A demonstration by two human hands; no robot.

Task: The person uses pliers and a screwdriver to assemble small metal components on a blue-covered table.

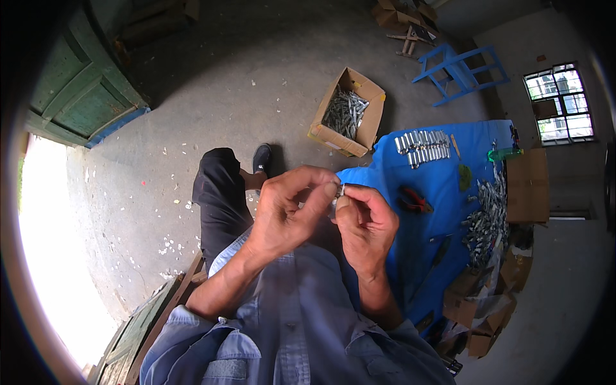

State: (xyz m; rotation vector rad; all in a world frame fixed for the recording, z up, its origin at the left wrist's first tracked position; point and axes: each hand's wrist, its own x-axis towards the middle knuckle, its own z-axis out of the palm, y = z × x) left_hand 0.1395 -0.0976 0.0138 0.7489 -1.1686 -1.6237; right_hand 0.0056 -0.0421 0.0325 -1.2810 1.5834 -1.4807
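My left hand [282, 212] and my right hand [367, 232] meet in front of my chest, fingertips almost touching. Between them is a small silvery metal part [339, 190], pinched by the thumb and forefinger of each hand. Fingers cover most of it, so its full shape is hidden. To the right, a blue cloth [401, 247] covers a work table. Pliers with red and black handles [416, 201] lie on the cloth nearest my right hand. Beyond them, shiny silver cylinders [423, 149] are lined up in two rows.
A heap of small metal parts [484, 224] spreads along the table's right side, near a green bottle [504, 154]. An open cardboard box [317, 133] of metal pieces stands on the floor ahead. Farther back is a blue stool [457, 69]; a green door [80, 96] stands left.
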